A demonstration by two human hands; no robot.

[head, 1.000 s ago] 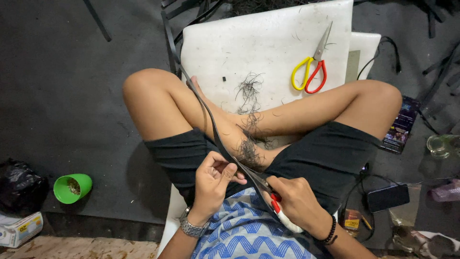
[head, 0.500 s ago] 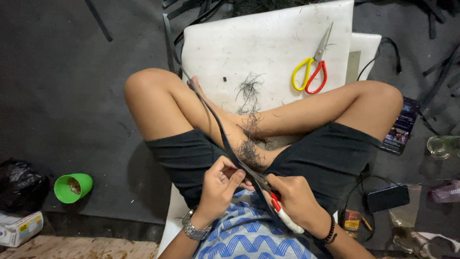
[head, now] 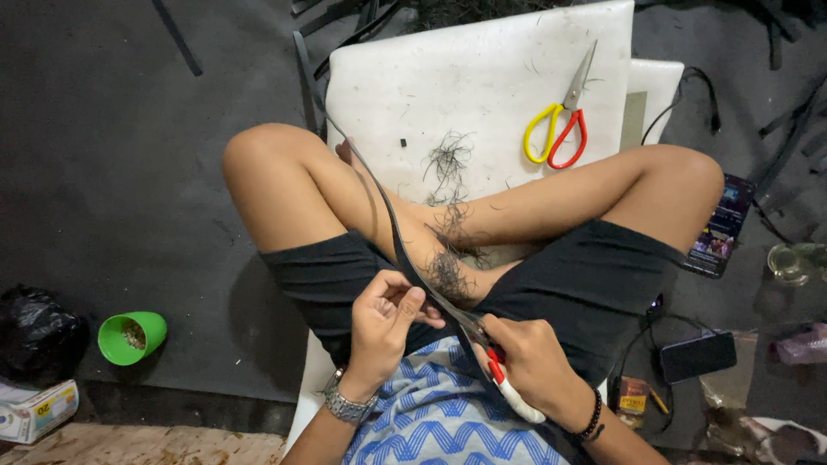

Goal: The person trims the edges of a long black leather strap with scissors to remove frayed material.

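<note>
I sit cross-legged on a white board [head: 482, 77]. A long dark strip [head: 379, 202] runs from beyond my left knee down to my lap. My left hand [head: 383, 323] pinches the strip near its lower end. My right hand [head: 525, 366] grips a tool with a red and white handle [head: 508, 392], its blade end against the strip between the two hands. Dark thin shavings [head: 448, 164] lie on the board and on my shin. Yellow and red scissors [head: 560, 125] rest on the board at the upper right, away from both hands.
A green cup [head: 131, 336] stands on the dark floor at left, beside a black bag [head: 34, 336] and a small box [head: 34, 412]. At right lie a phone [head: 698, 355], cables, a glass [head: 792, 263] and a dark packet [head: 722, 226]. More dark strips lie beyond the board.
My left hand has shifted its fingers slightly along the strip; the right hand and tool stay in about the same place. The strip's far end has barely moved.
</note>
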